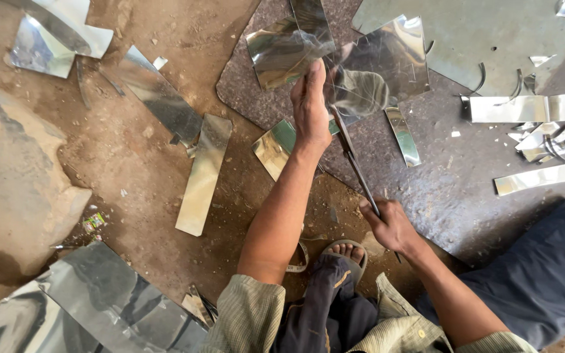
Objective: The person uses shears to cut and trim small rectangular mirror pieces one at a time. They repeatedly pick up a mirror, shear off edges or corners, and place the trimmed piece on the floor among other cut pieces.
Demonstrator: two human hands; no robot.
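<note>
We see a shiny silver metal sheet (377,62) that mirrors grey and yellowish tones. The strips (205,175) on the ground are silver with a pale gold tint. The ground (132,170) is brown earth, and the slab (439,189) is dark grey with speckles. The shears (354,163) are dark. The sleeve (250,314) is olive green with fine stripes, and the trousers (544,268) are dark blue.

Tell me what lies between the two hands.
In the head view, the long shears span it: the right hand grips the handles, the blades reaching the shiny metal sheet held by the left hand.
</note>
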